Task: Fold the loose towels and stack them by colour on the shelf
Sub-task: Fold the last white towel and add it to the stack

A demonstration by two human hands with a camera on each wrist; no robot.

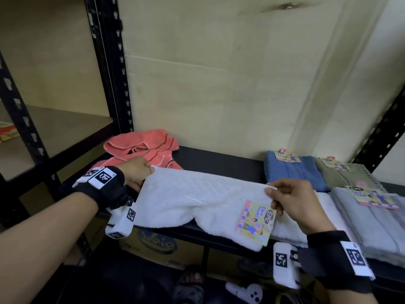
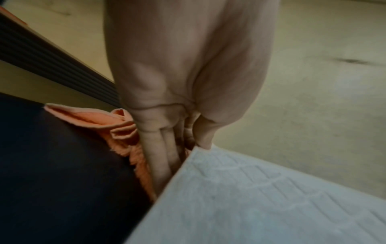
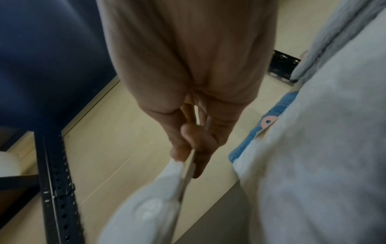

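A white towel (image 1: 192, 200) with a paper label (image 1: 255, 222) is stretched between both hands over the dark shelf (image 1: 219, 161), its lower edge sagging past the shelf front. My left hand (image 1: 140, 174) pinches its left corner; the left wrist view shows the thumb and fingers (image 2: 165, 158) closed on the white towel (image 2: 261, 198). My right hand (image 1: 291, 200) pinches the right corner; in the right wrist view the thumb and fingers (image 3: 188, 148) clamp the white towel (image 3: 150, 203). A loose pink towel (image 1: 142, 150) lies crumpled behind the left hand, also as orange cloth (image 2: 117, 125).
Folded towels lie at the right: blue (image 1: 291, 172), beige (image 1: 344, 174), grey (image 1: 377, 224) and white (image 1: 328, 216), some labelled. Black slotted uprights (image 1: 114, 69) frame the bay. A cardboard box (image 1: 160, 246) and a white controller (image 1: 247, 292) sit below.
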